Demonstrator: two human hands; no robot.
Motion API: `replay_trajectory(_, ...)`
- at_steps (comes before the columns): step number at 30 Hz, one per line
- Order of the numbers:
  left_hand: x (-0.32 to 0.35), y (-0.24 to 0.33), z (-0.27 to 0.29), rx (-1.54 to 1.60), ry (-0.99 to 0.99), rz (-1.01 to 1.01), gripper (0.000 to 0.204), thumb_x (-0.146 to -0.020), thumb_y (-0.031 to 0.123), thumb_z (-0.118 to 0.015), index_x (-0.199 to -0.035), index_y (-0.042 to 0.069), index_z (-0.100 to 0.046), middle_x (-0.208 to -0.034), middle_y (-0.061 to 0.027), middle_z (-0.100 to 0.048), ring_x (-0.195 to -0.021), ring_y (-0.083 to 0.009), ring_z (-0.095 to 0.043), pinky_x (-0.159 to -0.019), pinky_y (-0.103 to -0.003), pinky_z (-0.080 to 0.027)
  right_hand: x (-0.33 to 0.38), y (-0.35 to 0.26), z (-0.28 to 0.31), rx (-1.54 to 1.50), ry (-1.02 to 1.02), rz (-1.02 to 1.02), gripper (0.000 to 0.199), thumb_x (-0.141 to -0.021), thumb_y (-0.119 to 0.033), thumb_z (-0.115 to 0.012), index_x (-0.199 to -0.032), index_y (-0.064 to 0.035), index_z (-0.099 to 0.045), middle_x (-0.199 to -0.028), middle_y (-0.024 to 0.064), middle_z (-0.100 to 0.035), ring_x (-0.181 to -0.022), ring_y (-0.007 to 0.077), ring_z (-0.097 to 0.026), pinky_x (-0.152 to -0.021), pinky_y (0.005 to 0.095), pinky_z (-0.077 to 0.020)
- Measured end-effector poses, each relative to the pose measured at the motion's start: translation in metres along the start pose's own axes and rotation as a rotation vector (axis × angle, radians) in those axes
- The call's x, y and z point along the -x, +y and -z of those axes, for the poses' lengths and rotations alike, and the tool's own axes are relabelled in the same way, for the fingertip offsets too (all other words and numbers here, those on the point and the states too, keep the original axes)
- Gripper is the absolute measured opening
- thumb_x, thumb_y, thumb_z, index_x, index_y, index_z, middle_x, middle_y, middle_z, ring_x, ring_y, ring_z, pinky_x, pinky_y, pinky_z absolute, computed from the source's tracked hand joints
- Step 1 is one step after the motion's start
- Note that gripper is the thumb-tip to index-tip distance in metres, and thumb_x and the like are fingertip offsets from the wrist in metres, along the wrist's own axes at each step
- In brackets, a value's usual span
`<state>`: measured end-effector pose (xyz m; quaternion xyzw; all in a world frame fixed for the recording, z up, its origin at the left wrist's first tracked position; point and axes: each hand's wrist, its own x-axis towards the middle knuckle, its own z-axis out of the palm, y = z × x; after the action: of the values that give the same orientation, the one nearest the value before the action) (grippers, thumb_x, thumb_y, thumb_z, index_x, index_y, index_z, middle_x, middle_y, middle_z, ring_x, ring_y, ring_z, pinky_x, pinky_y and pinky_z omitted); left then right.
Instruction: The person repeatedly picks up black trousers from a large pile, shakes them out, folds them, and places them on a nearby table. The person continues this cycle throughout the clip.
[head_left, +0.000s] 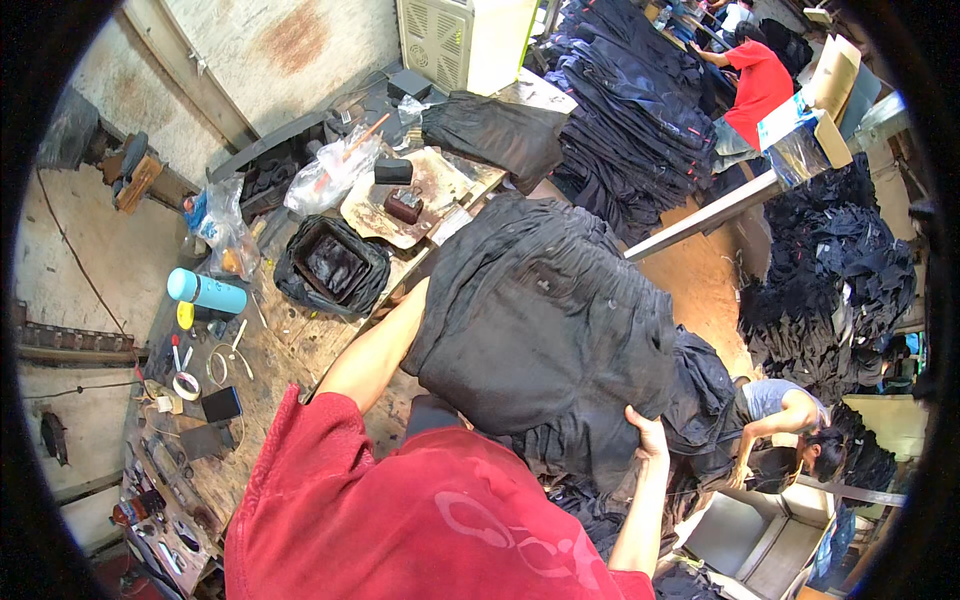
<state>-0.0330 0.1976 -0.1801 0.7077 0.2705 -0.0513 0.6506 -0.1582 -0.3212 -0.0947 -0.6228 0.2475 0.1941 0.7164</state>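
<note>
**Dark garment (545, 330) hung between my arms**

At the far left of my worktop (285, 350) was a light-blue bottle (207, 290), and to the right of it an open box (288, 275) wrapped in black. My left forearm (365, 350) reached up past that box and went in behind the garment's left edge. My left hand was hidden there under the cloth, so I could not tell how it was gripping. The garment lay directly over it, spread broad and creased in front of me, with gathers along its upper right side. My right hand (648, 437) was closed on the lower right edge, thumb on top and the fingers mostly hidden, so most of the cloth lay to its left. Farther right, a person in a grey top (785, 402) bent low near an open-topped bin (775, 535).
</note>
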Motion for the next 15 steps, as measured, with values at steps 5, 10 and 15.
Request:
replay_trajectory(5,-0.012,0.005,-0.007,-0.135,0.054,-0.013,0.058,-0.104,0.05,-0.047,-0.136,0.004,-0.064,-0.135,-0.0211,-0.07,-0.125,-0.0326,-0.066,-0.109,-0.048,-0.048,0.009,0.019,0.008,0.108,0.005,0.058,0.085,-0.076,-0.01,-0.095,-0.149,-0.0011,-0.051,-0.14,0.0118,-0.065,-0.127,0.0292,-0.061,-0.11,0.0426,-0.0481)
replay_trajectory(10,-0.022,0.011,-0.015,-0.244,0.11,-0.025,0.059,-0.104,0.051,-0.047,-0.136,0.004,-0.064,-0.134,-0.0214,-0.07,-0.124,-0.0328,-0.066,-0.108,-0.047,-0.048,0.024,0.008,0.015,0.031,0.019,0.089,0.085,-0.078,-0.01,-0.093,-0.15,0.0005,-0.05,-0.146,0.0109,-0.06,-0.133,0.0273,-0.056,-0.116,0.0399,-0.0408)
replay_trajectory(15,-0.041,0.01,-0.018,-0.389,0.151,-0.035,0.059,-0.103,0.051,-0.048,-0.136,0.005,-0.065,-0.133,-0.0217,-0.07,-0.124,-0.033,-0.067,-0.108,-0.047,-0.048,0.01,0.014,0.01,-0.038,0.038,0.024,0.083,-0.08,-0.01,-0.092,-0.151,-0.0004,-0.05,-0.147,0.0097,-0.061,-0.134,0.0257,-0.056,-0.117,0.0393,-0.0396)
